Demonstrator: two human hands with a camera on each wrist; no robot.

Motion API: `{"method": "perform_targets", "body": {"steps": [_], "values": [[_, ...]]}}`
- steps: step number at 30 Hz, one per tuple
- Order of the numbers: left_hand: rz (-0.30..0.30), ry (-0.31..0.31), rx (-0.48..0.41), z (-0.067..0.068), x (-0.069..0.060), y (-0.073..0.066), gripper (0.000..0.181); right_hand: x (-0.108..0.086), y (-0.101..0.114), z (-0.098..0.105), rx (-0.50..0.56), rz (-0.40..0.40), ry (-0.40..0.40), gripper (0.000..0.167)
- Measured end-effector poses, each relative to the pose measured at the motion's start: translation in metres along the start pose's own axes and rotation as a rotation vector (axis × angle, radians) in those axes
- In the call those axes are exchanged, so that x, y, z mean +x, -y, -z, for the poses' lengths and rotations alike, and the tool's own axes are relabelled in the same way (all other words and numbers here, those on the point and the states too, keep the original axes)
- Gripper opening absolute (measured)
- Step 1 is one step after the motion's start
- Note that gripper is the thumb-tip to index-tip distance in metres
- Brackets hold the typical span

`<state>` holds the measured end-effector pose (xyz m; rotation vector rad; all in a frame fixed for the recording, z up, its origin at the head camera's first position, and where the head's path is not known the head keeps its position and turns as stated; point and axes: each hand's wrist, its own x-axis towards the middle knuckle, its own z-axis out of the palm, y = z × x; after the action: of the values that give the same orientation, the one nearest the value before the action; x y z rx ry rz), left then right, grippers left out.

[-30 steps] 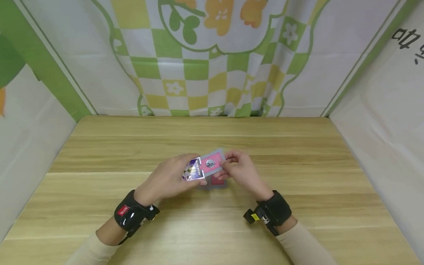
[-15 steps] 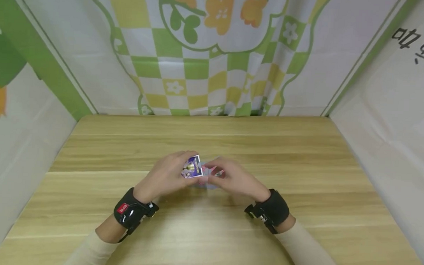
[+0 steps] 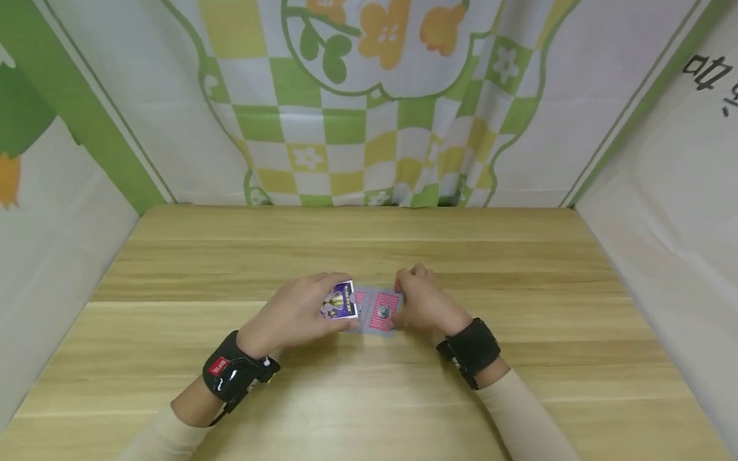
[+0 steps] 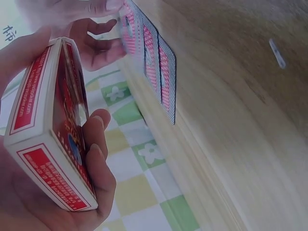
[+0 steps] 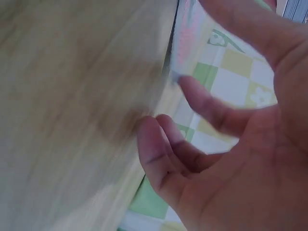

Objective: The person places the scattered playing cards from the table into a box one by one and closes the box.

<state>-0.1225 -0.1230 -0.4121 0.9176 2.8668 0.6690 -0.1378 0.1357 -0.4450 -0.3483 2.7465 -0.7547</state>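
My left hand (image 3: 299,308) grips a playing card box (image 3: 340,300), purple and white on its upper face in the head view. In the left wrist view, the same card box (image 4: 55,125) shows white edges with red panels, with my fingertips curled against one face. Overlapping red-patterned playing cards (image 3: 383,311) lie face down on the table, partly hidden behind the box. My right hand (image 3: 430,304) is at their right end. In the right wrist view, its thumb and index finger are spread, and the index fingertip (image 5: 185,83) touches a card corner.
A pale wood table (image 3: 363,407) spreads under both hands. Behind it hangs a green, yellow and white checked curtain (image 3: 342,128). White walls flank the table. A small white mark or strip (image 4: 277,53) shows on the wood in the left wrist view.
The right hand first lifted a card beside the box, then came close to the left hand. Now it has moved right, and the cards lie spread flat. The left hand keeps its hold.
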Motion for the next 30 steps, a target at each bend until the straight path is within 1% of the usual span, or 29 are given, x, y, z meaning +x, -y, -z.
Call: {"method": "perform_targets", "body": {"steps": [4, 9, 11, 14, 17, 20, 22, 24, 25, 28, 30], "values": [[-0.016, -0.001, 0.004, 0.0, 0.001, 0.001, 0.079, 0.001, -0.001, 0.004, 0.056, -0.035, -0.008, 0.047], [-0.016, 0.004, 0.005, 0.0, 0.0, 0.002, 0.079, 0.002, -0.007, 0.007, 0.161, -0.028, 0.006, 0.038], [-0.014, 0.007, 0.007, 0.0, 0.0, 0.002, 0.08, 0.003, -0.009, 0.006, 0.186, -0.027, 0.01, 0.034], [-0.015, 0.01, 0.018, -0.001, 0.0, 0.002, 0.081, 0.005, -0.01, 0.005, 0.16, -0.018, -0.003, 0.028], [-0.013, 0.009, 0.022, -0.001, 0.0, 0.002, 0.081, 0.004, -0.007, 0.004, 0.123, -0.015, -0.039, 0.024], [-0.007, 0.007, 0.015, 0.0, 0.0, 0.002, 0.082, 0.003, -0.008, 0.006, 0.135, -0.015, -0.052, 0.02], [0.001, 0.01, 0.006, 0.0, 0.0, 0.002, 0.083, 0.002, -0.01, 0.011, 0.192, 0.012, -0.031, 0.015], [0.01, 0.014, -0.004, 0.001, 0.0, 0.002, 0.083, 0.001, -0.012, 0.019, 0.277, 0.057, 0.003, 0.01], [0.014, 0.016, -0.007, 0.001, 0.0, 0.002, 0.083, -0.001, -0.011, 0.024, 0.33, 0.083, 0.018, 0.01], [0.022, 0.014, -0.018, 0.003, 0.0, 0.002, 0.081, -0.006, -0.007, 0.038, 0.516, 0.137, 0.069, 0.02], [0.018, 0.007, -0.014, 0.003, 0.0, 0.003, 0.079, -0.01, -0.002, 0.045, 0.611, 0.142, 0.09, 0.025]]}}
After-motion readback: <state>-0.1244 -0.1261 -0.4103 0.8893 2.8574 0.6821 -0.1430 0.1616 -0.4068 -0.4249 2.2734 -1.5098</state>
